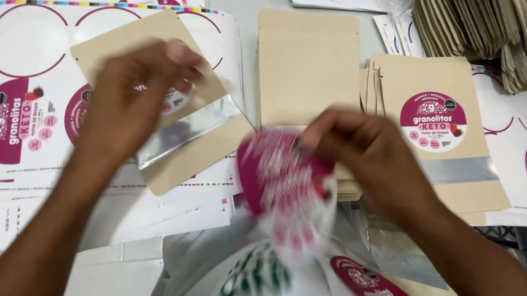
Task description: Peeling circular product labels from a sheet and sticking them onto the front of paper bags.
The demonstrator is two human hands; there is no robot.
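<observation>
Over the sticker sheets [23,35], the left hand [134,90] pinches a pouch [171,104] while the right hand [360,151] pinches a round sticker [281,169].

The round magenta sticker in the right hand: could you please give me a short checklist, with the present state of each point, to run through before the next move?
1. Round magenta sticker held by the right hand: ok, pinched at its upper edge.
2. Sticker flat, not creased: cannot tell, it is blurred.
3. Kraft pouch held by the left hand: ok, lifted and tilted over the sticker sheets.
4. Pouch face bare above its clear window: cannot tell, the hand covers that part.
5. Finished pouch at hand for comparison: ok, it lies at the right with its sticker above the window.
6. Bare pouch ready: ok, lying flat in the middle.
</observation>
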